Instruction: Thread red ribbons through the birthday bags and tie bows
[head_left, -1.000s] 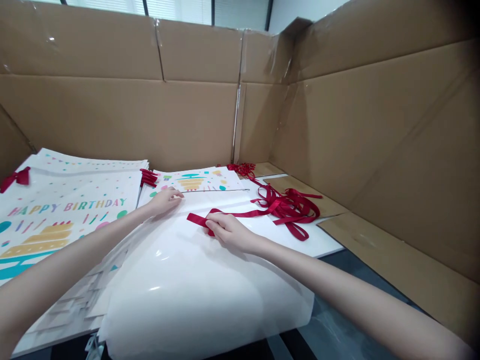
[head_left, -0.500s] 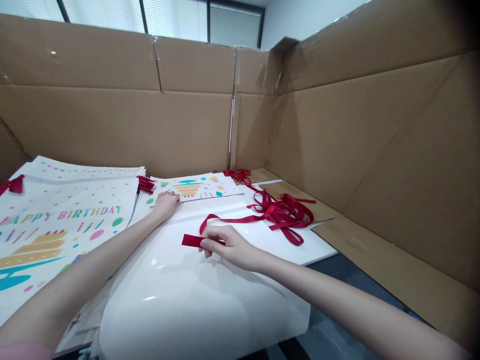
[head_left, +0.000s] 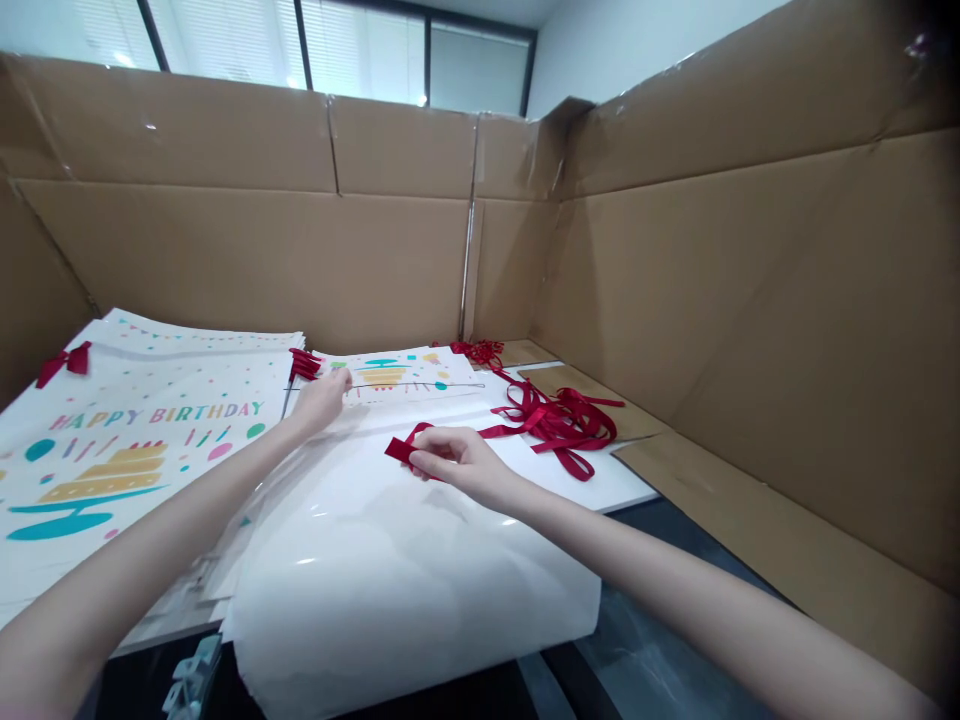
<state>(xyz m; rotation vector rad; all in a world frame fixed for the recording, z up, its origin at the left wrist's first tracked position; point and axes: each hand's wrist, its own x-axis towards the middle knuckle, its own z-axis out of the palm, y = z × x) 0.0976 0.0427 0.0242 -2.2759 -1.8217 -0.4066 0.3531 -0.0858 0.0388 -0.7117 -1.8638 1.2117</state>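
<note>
My left hand (head_left: 324,396) is closed on a thin dark wire rod (head_left: 420,384), which runs to the right and ends in a narrow loop. The rod passes just over the white plastic bag (head_left: 420,560), whose printed far part shows a cake picture. Between the thumb and fingers of my right hand (head_left: 454,456) is the end of a red ribbon (head_left: 400,452), a short piece sticking out to the left. From that hand the ribbon runs right to a loose tangled heap (head_left: 574,425) at the bag's right side.
At left lies a stack of birthday-printed bags (head_left: 157,385) with red bows. More red ribbon pieces (head_left: 480,352) lie at the back. Cardboard walls (head_left: 247,260) enclose the back and right. A pale blue clip-like object (head_left: 193,680) sits at the front edge.
My left hand has lifted and shifted slightly left with the wire rod. My right hand has moved a little right and up with the ribbon end. The view has shifted slightly.
</note>
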